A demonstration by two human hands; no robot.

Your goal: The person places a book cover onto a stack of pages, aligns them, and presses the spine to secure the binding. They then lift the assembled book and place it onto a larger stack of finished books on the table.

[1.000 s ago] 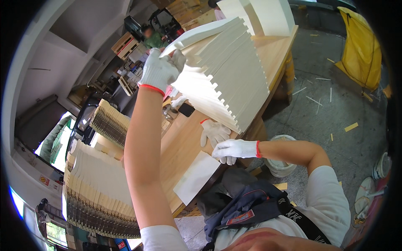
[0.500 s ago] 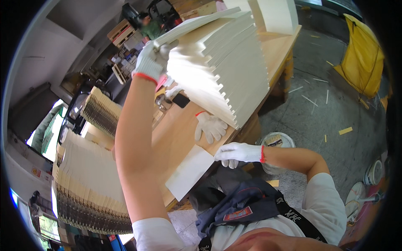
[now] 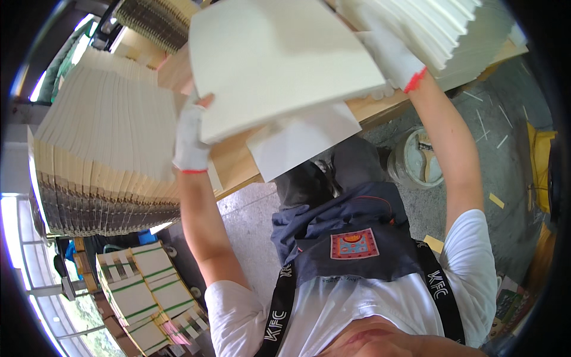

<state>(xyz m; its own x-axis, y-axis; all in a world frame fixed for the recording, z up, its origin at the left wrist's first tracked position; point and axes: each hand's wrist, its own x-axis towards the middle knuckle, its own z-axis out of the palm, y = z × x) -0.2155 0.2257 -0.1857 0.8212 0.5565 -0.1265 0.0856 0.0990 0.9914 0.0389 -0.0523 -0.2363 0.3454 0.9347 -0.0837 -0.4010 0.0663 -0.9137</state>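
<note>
A large white panel [image 3: 285, 59], thick-edged like a thin box or board, is held level above the workbench between my hands. My left hand [image 3: 192, 140], in a white knit glove with a red cuff, grips its left near corner, a bare thumb tip showing on the edge. My right hand [image 3: 397, 62], gloved alike and blurred, is closed at the panel's right edge, with fingertips showing past the near right corner. Under the panel a flat white sheet [image 3: 303, 143] lies on the wooden bench [image 3: 238, 157], partly hidden and jutting past the front edge.
A stack of white panels [image 3: 416, 24] stands on the bench at the right. Tall rows of panels [image 3: 107, 113] with dark lower edges fill the left. A bucket with a brush [image 3: 416, 157] stands beside the bench. Scraps [image 3: 496, 200] lie on the floor near a yellow bag [image 3: 540, 169].
The panel has come off the right-hand stack and moved left over the white sheet. My left hand swung down with it; my right hand left the sheet's corner for the panel's right edge.
</note>
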